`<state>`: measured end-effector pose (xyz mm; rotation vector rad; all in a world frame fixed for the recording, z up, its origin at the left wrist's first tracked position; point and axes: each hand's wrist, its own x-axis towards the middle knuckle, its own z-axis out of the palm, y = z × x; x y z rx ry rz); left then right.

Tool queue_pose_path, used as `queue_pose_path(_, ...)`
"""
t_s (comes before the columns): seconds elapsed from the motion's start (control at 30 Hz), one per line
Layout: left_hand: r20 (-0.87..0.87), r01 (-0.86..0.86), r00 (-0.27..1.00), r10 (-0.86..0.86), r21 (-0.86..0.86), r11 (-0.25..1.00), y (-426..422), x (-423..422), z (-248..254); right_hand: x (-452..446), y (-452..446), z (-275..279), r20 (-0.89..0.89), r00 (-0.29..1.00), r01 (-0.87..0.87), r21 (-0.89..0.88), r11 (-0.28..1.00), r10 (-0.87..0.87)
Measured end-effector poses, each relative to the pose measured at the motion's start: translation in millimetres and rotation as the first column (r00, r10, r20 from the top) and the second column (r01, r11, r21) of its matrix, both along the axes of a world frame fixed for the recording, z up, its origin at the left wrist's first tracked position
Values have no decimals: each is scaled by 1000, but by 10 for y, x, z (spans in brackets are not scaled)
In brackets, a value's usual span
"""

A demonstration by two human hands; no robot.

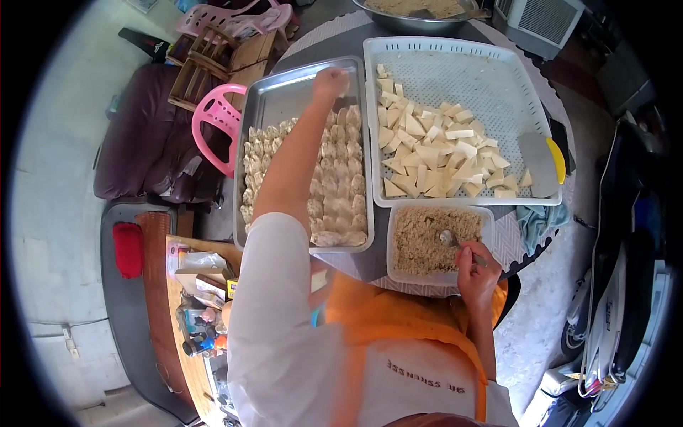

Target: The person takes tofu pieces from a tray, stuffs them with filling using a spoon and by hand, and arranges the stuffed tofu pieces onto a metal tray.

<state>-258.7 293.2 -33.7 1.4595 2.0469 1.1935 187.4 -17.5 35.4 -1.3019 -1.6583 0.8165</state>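
My left hand (331, 84) is closed over the far end of a metal tray (277, 89), its fingertips partly hidden. A pale edge shows beside the fingers, apparently a small dumpling-like piece. Rows of pale, lumpy dumpling-like pieces (348, 153) fill the tray's nearer part, with my forearm across them. My right hand (477, 269) grips a metal spoon (448, 238), its bowl resting on a crumbly brown filling (420, 238) in a clear plastic tub (391, 263).
A white perforated tray (455, 57) holds cream-coloured wedges (434, 156) and a scraper (541, 164) with a yellow handle. Behind stands a metal bowl (420, 21) of brown mixture. A bluish cloth (541, 224) lies at the right edge; a pink chair (217, 121) is at left.
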Motion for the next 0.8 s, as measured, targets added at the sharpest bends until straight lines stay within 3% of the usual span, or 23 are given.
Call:
queue_pose_path(0.03,-152,19,988,-30,-69,997,24,-39,-46,-10,-4,4,-15,1000,8,-18,1000,-8)
queue_pose_path(0.13,-105,91,989,-101,-101,991,-21,-55,-144,-15,-7,19,-9,1000,11,-21,1000,-12)
queue_pose_path(0.23,-157,154,966,-205,-287,945,-33,-51,-27,6,2,-18,25,1000,-2,50,999,1)
queue_pose_path(0.33,315,247,943,-103,-459,853,-290,146,379,16,8,-48,42,999,-4,65,998,1)
queue_pose_path(0.43,317,282,934,-164,-375,883,-238,119,319,22,8,-55,40,999,-16,49,999,14)
queue_pose_path(0.47,30,207,978,-207,-287,935,-173,128,314,26,10,-57,27,1000,-11,33,999,10)
queue_pose_path(0.53,-525,141,839,-144,-46,989,-111,294,433,24,2,-59,4,1000,-1,4,1000,1)
queue_pose_path(0.6,-600,327,767,-229,57,943,-74,546,597,8,4,-35,-9,1000,9,-17,1000,-9)
queue_pose_path(0.67,-710,575,624,-326,136,807,2,738,635,-1,7,-20,-11,1000,10,-19,1000,-10)
queue_pose_path(0.77,-834,458,175,-524,-402,793,55,1064,742,9,15,-27,-1,1000,12,0,1000,-12)
queue_pose_path(0.8,-823,438,193,-534,-415,798,84,1081,706,11,13,-42,2,1000,16,2,1000,-16)
